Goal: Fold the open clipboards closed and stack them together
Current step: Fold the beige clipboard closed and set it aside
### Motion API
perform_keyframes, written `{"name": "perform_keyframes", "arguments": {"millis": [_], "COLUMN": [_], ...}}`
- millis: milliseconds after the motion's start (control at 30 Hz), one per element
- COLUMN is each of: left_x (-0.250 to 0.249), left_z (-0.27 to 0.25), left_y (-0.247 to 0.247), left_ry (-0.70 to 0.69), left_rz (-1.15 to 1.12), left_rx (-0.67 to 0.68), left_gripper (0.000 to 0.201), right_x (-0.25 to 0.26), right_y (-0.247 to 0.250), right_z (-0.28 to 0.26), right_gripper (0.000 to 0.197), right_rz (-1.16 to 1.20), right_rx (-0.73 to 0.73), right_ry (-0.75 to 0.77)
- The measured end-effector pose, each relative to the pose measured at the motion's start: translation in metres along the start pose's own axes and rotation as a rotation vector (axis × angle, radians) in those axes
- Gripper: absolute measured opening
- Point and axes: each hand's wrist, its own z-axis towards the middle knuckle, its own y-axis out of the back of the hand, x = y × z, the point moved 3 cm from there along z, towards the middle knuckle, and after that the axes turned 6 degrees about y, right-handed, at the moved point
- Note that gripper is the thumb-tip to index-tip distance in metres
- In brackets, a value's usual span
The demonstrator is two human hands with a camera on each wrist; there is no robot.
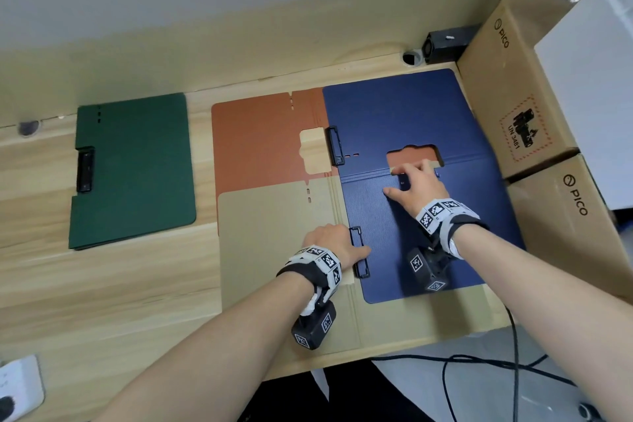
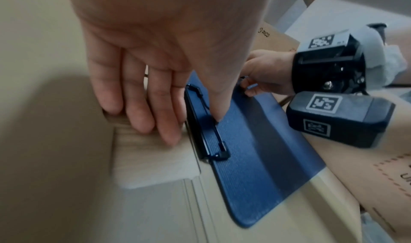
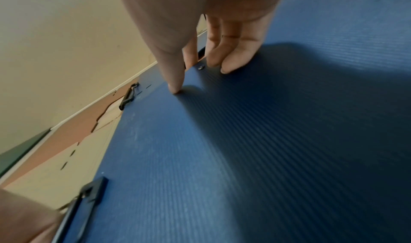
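A blue clipboard (image 1: 404,113) lies open on the right, across an open orange clipboard (image 1: 257,140) and an open beige clipboard (image 1: 274,233). A green clipboard (image 1: 137,168) lies closed at the left. My left hand (image 1: 329,243) rests flat beside the blue board's black clip (image 1: 359,252), thumb on the blue surface (image 2: 244,159), fingers (image 2: 142,106) on the beige side. My right hand (image 1: 414,185) presses straight fingers (image 3: 233,53) on the blue board (image 3: 244,159) at its fold line, beside a cutout showing orange.
Two cardboard PICO boxes (image 1: 513,96) (image 1: 575,226) stand against the blue board's right edge. A black device (image 1: 445,41) sits at the back. Cables (image 1: 479,363) hang off the wooden table (image 1: 102,284) front; a power strip (image 1: 17,387) lies at bottom left.
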Motion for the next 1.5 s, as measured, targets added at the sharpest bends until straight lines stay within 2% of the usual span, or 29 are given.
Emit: {"name": "perform_keyframes", "arguments": {"millis": [333,500,700,967,1067,1200,1300,1400,1500], "left_x": [-0.008,-0.006,0.01,0.029,0.051,0.111,0.162,0.204,0.228], "left_z": [-0.011,-0.014,-0.012,-0.021,-0.032,-0.051,-0.062,-0.07,-0.074], "left_y": [-0.003,0.001,0.004,-0.002,0.006,0.021,0.025,0.026,0.025], "left_ry": [-0.01,-0.039,-0.016,0.016,0.014,0.148,0.3,0.421,0.508], "left_rz": [-0.034,-0.047,-0.081,-0.094,-0.191,-0.31,-0.366,-0.404,-0.449], "left_rx": [-0.097,-0.089,-0.086,-0.098,-0.155,-0.23,-0.213,-0.212,-0.216], "left_gripper": [0.037,0.033,0.031,0.038,0.025,0.009,0.003,0.016,0.036], "right_x": [0.009,0.009,0.008,0.008,0.015,0.029,0.042,0.059,0.07], "right_y": [0.005,0.007,0.005,0.004,0.005,-0.001,-0.016,-0.035,-0.051], "right_z": [0.013,0.012,0.01,0.005,-0.004,-0.027,-0.045,-0.059,-0.073], "right_gripper": [0.041,0.043,0.046,0.046,0.05,0.045,0.03,0.021,0.02], "right_rz": [-0.026,-0.067,-0.081,-0.066,-0.009,0.037,0.075,0.054,0.024], "right_rx": [0.016,0.021,0.014,0.007,-0.02,-0.074,0.008,0.107,0.121], "right_ry": [-0.009,-0.006,0.003,0.005,-0.006,-0.002,0.035,0.063,0.068]}}
